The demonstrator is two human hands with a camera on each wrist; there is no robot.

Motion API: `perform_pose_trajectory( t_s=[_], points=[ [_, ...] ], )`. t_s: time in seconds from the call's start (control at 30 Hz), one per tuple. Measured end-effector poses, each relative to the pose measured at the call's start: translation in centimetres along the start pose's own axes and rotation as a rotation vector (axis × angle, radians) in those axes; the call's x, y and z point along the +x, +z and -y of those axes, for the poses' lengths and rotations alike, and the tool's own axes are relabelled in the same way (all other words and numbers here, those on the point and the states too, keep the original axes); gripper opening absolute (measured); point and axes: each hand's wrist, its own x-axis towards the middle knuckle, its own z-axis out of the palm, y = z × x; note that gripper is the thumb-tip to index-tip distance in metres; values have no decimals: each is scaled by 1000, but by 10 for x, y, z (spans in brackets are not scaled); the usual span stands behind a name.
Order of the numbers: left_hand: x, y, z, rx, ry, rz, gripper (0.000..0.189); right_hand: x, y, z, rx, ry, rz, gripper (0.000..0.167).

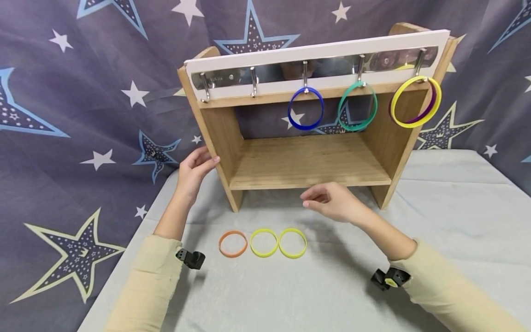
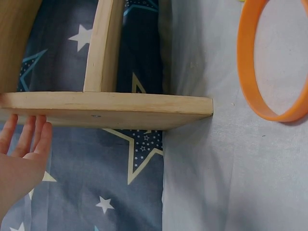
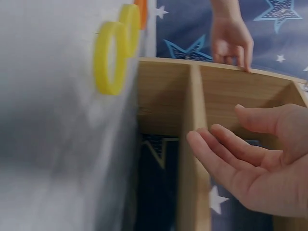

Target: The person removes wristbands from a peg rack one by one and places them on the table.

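My left hand touches the outer left side of a wooden rack with its fingertips; in the left wrist view its fingers are extended against the side panel. In front of the rack's shelf, my right hand hovers with fingers loosely bent and nothing between them. Below it on the cloth lie an orange ring, a yellow ring and a second yellow ring, side by side. From the rack's hooks hang a blue ring, a green ring, and a yellow ring overlapping a purple ring.
The two left hooks, one being the far-left hook, carry no rings. A pale cloth covers the table. Behind the rack hangs a dark star-patterned curtain.
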Motion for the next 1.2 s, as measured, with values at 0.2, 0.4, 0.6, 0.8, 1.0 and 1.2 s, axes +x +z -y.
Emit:
perform_pose_trajectory(
  t_s=[0.2, 0.4, 0.6, 0.8, 1.0, 1.2],
  points=[
    [0, 0, 0, -2, -3, 4, 29, -1, -17, 14, 36, -22, -84, 21],
    [-1, 0, -1, 1, -6, 0, 30, -2, -35, 29, 13, 15, -184, 24],
    [-1, 0, -1, 4, -9, -1, 30, -9, -48, 45, 21, -28, -281, 24],
    [0, 0, -1, -3, -1, -4, 28, -15, -58, 59, 44, -85, -374, 25],
    [0, 0, 0, -4, -4, -6, 29, -13, -67, 68, 73, -102, -442, 28],
    [0, 0, 1, -45, 24, 5, 25, -10, -74, 75, 86, -105, -511, 32]
  ],
)
